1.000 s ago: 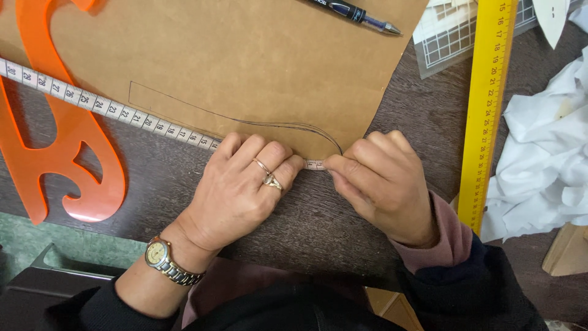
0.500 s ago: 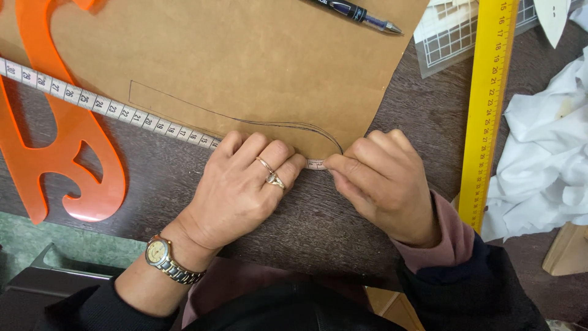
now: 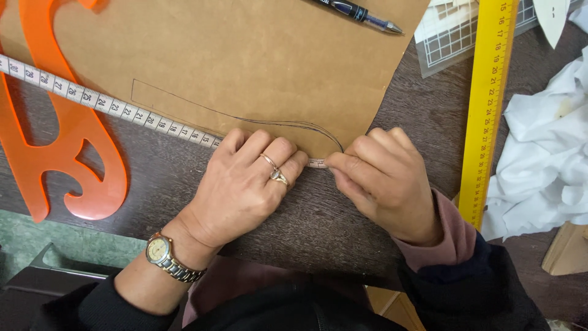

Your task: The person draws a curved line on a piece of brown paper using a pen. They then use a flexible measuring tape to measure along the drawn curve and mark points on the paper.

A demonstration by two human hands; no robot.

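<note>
A sheet of brown pattern paper [image 3: 245, 55] lies on the dark table, with a pencilled outline that curves down to its lower edge. A white measuring tape [image 3: 110, 105] runs from the upper left along that edge. My left hand [image 3: 245, 184], with rings and a wristwatch, presses the tape down on the paper's edge. My right hand [image 3: 383, 181] pinches the tape's end where the curved line stops. The tape between both hands is mostly hidden by my fingers.
An orange French curve [image 3: 55, 141] lies at the left, partly under the tape. A yellow ruler [image 3: 490, 104] runs down the right side, with crumpled white cloth [image 3: 545, 153] beyond it. A dark pen [image 3: 358, 12] and a gridded clear ruler [image 3: 453, 37] lie at the top.
</note>
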